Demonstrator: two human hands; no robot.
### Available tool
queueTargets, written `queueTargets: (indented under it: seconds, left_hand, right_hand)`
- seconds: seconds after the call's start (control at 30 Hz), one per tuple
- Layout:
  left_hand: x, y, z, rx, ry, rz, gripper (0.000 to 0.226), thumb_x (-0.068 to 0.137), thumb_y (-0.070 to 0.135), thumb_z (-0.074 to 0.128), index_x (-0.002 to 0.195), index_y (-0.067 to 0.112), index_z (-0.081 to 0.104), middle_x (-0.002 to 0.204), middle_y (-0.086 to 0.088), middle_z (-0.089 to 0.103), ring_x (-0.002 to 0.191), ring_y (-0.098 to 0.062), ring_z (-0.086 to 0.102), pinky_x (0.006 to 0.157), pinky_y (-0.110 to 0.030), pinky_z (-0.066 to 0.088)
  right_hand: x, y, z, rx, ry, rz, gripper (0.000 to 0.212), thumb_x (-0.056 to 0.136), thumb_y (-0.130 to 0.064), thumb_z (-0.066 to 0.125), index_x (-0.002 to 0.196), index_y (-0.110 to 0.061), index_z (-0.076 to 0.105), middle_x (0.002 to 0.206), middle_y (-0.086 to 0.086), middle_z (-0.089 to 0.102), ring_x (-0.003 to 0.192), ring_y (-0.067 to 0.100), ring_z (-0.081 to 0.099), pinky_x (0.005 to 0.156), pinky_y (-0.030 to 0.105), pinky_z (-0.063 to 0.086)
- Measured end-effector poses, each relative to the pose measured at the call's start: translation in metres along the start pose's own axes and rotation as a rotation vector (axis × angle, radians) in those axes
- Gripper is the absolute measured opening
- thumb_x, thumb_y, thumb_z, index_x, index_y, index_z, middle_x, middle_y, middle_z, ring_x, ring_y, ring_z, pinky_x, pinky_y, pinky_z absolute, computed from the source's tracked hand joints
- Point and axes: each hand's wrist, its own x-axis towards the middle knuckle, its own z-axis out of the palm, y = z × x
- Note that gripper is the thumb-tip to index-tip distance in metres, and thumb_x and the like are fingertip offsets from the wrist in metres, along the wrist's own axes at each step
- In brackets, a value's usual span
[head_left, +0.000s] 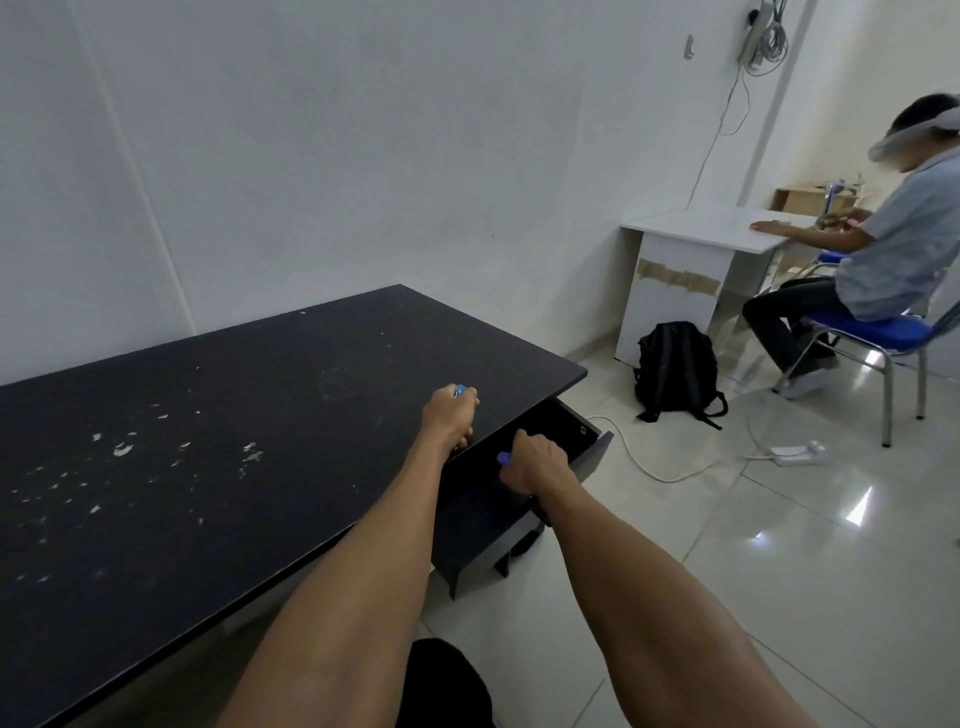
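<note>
Plain office room: black desk (218, 441) lower left, white desk (696, 228) right, seated person (872, 249) on blue chair (878, 332), tiled floor (779, 545), backpack (672, 364).

A table (208, 441) stands along the wall (311, 156) with its drawer (576, 441) open at the right end. The left hand (449, 415) grips a small object (460, 391) over the tabletop's edge, and just to its right the right hand (535, 465) grips a second small object (503, 458) inside the drawer. Beyond the drawer, a backpack (675, 369) sits on the floor (779, 545) before a second table (701, 228), where a person (883, 249) sits on a chair (883, 332) at far right; a power strip (795, 449) lies on the floor between backpack and chair.
</note>
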Motion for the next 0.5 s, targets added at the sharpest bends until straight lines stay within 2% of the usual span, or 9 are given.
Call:
queueTargets:
  seconds: [0.07,0.17,0.23,0.33,0.4,0.5]
  left_hand:
    - [0.002,-0.003,-0.002,-0.008,0.01,-0.015,0.022,0.095,0.022,0.042,0.087,0.01,0.058,0.072,-0.007,0.054,0.052,-0.016,0.047,0.041,-0.023,0.034]
    - [0.005,-0.007,-0.005,-0.061,-0.007,-0.043,0.02,0.093,0.018,0.041,0.084,0.009,0.056,0.071,-0.007,0.052,0.052,-0.016,0.047,0.041,-0.023,0.034]
    - [0.008,-0.007,-0.007,-0.094,-0.025,-0.064,0.019,0.093,0.016,0.042,0.084,0.007,0.055,0.07,-0.007,0.051,0.051,-0.016,0.047,0.04,-0.022,0.034]
    - [0.009,-0.008,-0.009,-0.113,-0.04,-0.076,0.02,0.092,0.017,0.043,0.081,0.006,0.056,0.07,-0.009,0.051,0.05,-0.017,0.05,0.042,-0.024,0.038]
    - [0.009,-0.007,-0.009,-0.111,-0.043,-0.073,0.021,0.092,0.017,0.043,0.081,0.006,0.056,0.071,-0.009,0.052,0.051,-0.019,0.052,0.046,-0.026,0.043]
    - [0.007,-0.006,-0.008,-0.122,-0.029,-0.075,0.02,0.091,0.016,0.045,0.078,0.005,0.056,0.073,-0.01,0.051,0.049,-0.021,0.053,0.051,-0.028,0.046]
  right_hand:
    - [0.007,-0.003,0.009,0.049,-0.013,0.014,0.05,0.094,-0.029,0.057,0.135,-0.004,0.041,0.129,0.017,0.055,0.116,0.034,0.057,0.086,0.041,0.049]
    - [0.017,-0.005,0.02,0.063,-0.037,0.044,0.071,0.095,-0.027,0.057,0.151,-0.002,0.022,0.146,0.02,0.042,0.132,0.039,0.043,0.104,0.049,0.039]
    - [0.023,-0.005,0.027,0.094,-0.054,0.062,0.067,0.094,-0.025,0.059,0.148,-0.002,0.028,0.146,0.019,0.041,0.133,0.038,0.042,0.105,0.049,0.038]
    - [0.028,-0.003,0.036,0.137,-0.068,0.063,0.051,0.095,-0.025,0.059,0.138,-0.004,0.043,0.139,0.018,0.044,0.125,0.036,0.048,0.098,0.043,0.046]
    - [0.029,-0.003,0.037,0.14,-0.05,0.061,0.048,0.095,-0.025,0.059,0.136,-0.003,0.047,0.137,0.018,0.044,0.122,0.034,0.049,0.091,0.039,0.048]
    - [0.03,-0.001,0.035,0.073,-0.013,0.043,0.047,0.094,-0.029,0.06,0.133,-0.004,0.05,0.134,0.017,0.049,0.122,0.033,0.049,0.094,0.04,0.048]
